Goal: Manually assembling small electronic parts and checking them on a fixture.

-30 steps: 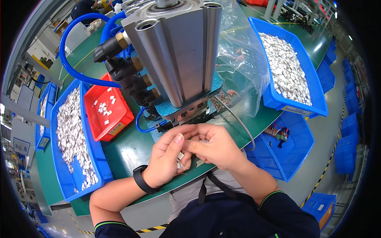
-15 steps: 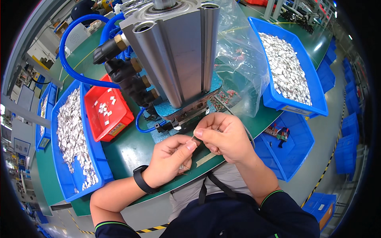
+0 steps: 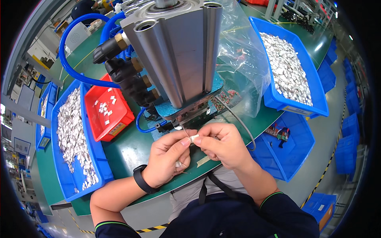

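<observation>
Right hand (image 3: pixel 224 144) is pinching a small white part (image 3: pixel 193 138) between thumb and forefinger, just in front of the left hand (image 3: pixel 166 158), whose thumb and forefinger are closing together beside that part while its curled lower fingers are holding more white pieces (image 3: pixel 178 163). Just beyond both hands, a metal cylinder (image 3: pixel 186 59) is standing over the green table (image 3: pixel 127 158) — off to the left hand's left, a red bin (image 3: pixel 121 109) and a filled blue bin (image 3: pixel 95 146) are sitting side by side. Rightward of the right hand, an open blue crate (image 3: pixel 291 158) is lying lower — and, farther forward, another filled blue container (image 3: pixel 274 101) is resting.
</observation>
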Demonstrator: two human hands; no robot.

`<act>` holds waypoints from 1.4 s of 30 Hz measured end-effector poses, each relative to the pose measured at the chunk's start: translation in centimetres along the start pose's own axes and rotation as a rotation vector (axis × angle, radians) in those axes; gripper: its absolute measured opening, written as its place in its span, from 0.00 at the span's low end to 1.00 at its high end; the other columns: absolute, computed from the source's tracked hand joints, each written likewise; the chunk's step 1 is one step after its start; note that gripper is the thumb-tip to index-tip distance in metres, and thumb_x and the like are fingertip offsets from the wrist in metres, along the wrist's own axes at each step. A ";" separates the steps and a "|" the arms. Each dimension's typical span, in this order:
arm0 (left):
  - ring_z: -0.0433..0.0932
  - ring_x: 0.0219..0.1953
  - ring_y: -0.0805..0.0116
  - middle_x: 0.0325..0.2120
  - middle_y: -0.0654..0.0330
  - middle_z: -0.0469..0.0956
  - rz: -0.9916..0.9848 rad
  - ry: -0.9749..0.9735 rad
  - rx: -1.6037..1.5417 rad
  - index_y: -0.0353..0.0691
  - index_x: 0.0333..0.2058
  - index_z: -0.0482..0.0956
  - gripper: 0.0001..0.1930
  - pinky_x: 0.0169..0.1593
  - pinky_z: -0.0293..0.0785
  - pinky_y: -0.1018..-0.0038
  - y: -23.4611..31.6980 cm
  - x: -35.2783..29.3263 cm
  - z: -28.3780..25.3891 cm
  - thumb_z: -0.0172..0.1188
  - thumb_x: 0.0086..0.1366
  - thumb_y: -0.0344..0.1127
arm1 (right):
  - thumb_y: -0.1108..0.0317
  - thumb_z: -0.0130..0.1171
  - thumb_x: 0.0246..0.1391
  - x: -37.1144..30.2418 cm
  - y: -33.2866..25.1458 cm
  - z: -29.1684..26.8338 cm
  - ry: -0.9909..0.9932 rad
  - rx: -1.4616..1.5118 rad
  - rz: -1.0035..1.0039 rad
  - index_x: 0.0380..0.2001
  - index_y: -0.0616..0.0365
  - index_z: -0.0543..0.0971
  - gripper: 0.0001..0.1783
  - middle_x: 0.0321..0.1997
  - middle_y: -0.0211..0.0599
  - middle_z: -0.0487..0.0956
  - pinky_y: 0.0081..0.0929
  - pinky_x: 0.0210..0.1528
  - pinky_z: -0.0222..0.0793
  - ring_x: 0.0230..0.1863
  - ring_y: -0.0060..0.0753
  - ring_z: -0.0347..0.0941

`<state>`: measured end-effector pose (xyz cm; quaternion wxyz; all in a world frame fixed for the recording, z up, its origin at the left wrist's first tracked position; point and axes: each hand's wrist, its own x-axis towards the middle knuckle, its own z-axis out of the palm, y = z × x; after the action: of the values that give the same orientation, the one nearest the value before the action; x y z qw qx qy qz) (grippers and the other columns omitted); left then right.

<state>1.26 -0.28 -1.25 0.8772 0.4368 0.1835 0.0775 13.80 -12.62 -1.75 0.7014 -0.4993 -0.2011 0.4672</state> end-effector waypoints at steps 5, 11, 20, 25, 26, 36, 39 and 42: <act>0.57 0.13 0.81 0.15 0.65 0.63 -0.032 -0.030 -0.047 0.32 0.48 0.71 0.13 0.17 0.54 0.82 0.0 0.0 -0.2 0.48 0.69 0.32 | 0.72 0.59 0.53 -0.1 0.2 -0.8 -0.088 0.084 0.097 0.27 0.63 0.76 0.05 0.17 0.25 0.69 0.11 0.14 0.48 0.14 0.09 0.58; 0.57 0.13 0.80 0.15 0.65 0.64 0.016 -0.058 -0.034 0.32 0.42 0.72 0.09 0.17 0.54 0.82 -0.4 0.1 -0.4 0.51 0.68 0.32 | 0.72 0.60 0.53 -0.1 0.2 -0.9 -0.100 0.101 0.113 0.27 0.63 0.76 0.06 0.18 0.25 0.70 0.11 0.14 0.48 0.14 0.10 0.58; 0.57 0.12 0.80 0.15 0.66 0.64 0.041 -0.042 0.014 0.35 0.38 0.70 0.05 0.16 0.53 0.81 -0.6 0.1 -0.7 0.52 0.67 0.31 | 0.70 0.62 0.50 -0.9 -0.9 -0.7 -0.019 -0.417 -0.203 0.23 0.63 0.77 0.08 0.22 0.24 0.75 0.14 0.28 0.62 0.27 0.10 0.66; 0.55 0.12 0.80 0.15 0.67 0.62 0.083 -0.008 -0.061 0.34 0.42 0.70 0.08 0.16 0.52 0.81 -0.4 0.2 0.2 0.51 0.67 0.30 | 0.70 0.63 0.50 -0.1 -0.8 -0.8 0.084 -0.245 -0.162 0.24 0.64 0.78 0.08 0.23 0.26 0.76 0.14 0.30 0.63 0.28 0.11 0.67; 0.55 0.12 0.80 0.15 0.67 0.62 0.083 -0.008 -0.061 0.34 0.42 0.70 0.08 0.16 0.52 0.81 -0.4 0.2 0.1 0.51 0.67 0.30 | 0.70 0.63 0.50 0.1 -0.7 -1.0 0.104 -0.214 -0.163 0.25 0.65 0.78 0.08 0.23 0.26 0.76 0.15 0.30 0.63 0.28 0.11 0.67; 0.55 0.12 0.80 0.15 0.66 0.62 0.036 -0.044 -0.025 0.33 0.42 0.70 0.08 0.16 0.53 0.81 -0.4 0.2 -0.3 0.51 0.67 0.30 | 0.69 0.63 0.51 0.8 -0.4 -0.8 0.166 -0.152 -0.163 0.24 0.65 0.77 0.09 0.22 0.25 0.75 0.14 0.25 0.59 0.24 0.11 0.65; 0.55 0.12 0.80 0.15 0.66 0.62 0.032 -0.051 -0.027 0.33 0.41 0.70 0.07 0.16 0.53 0.81 -0.4 0.3 -0.4 0.51 0.67 0.31 | 0.74 0.60 0.51 1.1 -0.2 -0.5 0.170 -0.065 -0.202 0.24 0.65 0.75 0.06 0.15 0.26 0.68 0.13 0.12 0.47 0.13 0.10 0.57; 0.56 0.12 0.80 0.15 0.66 0.62 0.029 -0.054 -0.027 0.34 0.40 0.70 0.07 0.16 0.54 0.81 -0.4 0.3 -0.4 0.51 0.67 0.31 | 0.73 0.61 0.51 1.2 -0.3 -0.4 0.182 -0.067 -0.173 0.24 0.65 0.75 0.07 0.15 0.27 0.69 0.13 0.12 0.47 0.13 0.10 0.57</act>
<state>1.37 -0.15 -1.91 0.8864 0.4297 0.1524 0.0807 14.79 -11.82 -1.83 0.7373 -0.5435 -0.1945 0.3509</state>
